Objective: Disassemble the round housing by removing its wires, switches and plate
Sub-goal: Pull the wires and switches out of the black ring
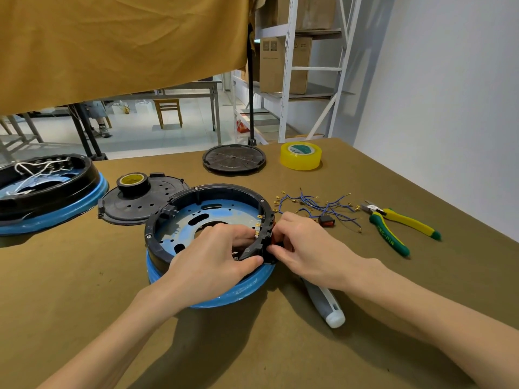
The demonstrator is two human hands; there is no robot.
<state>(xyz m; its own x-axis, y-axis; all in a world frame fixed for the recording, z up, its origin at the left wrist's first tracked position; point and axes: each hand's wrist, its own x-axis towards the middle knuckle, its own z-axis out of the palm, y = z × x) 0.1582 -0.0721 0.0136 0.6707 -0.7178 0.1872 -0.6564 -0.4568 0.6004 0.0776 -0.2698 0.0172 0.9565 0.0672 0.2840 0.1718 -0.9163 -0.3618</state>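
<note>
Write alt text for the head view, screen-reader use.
A person's left hand and right hand work at the right rim of a round black housing with a blue plate inside, gripping a part seated there on an olive tabletop. Loose blue wires with brass terminals, a small red rocker switch and yellow-green pliers lie to its right.

Bright, even daylight-type illumination; wide-angle head view.
Soft shadows fall toward the viewer beneath both forearms and the round housing (209, 242) on the worktop (84, 290). Glare marks the yellow tape roll (300, 156). Shelving (289, 68) uprights bow at the frame edges; focus is sharp centrally and slightly soft in the background.
</note>
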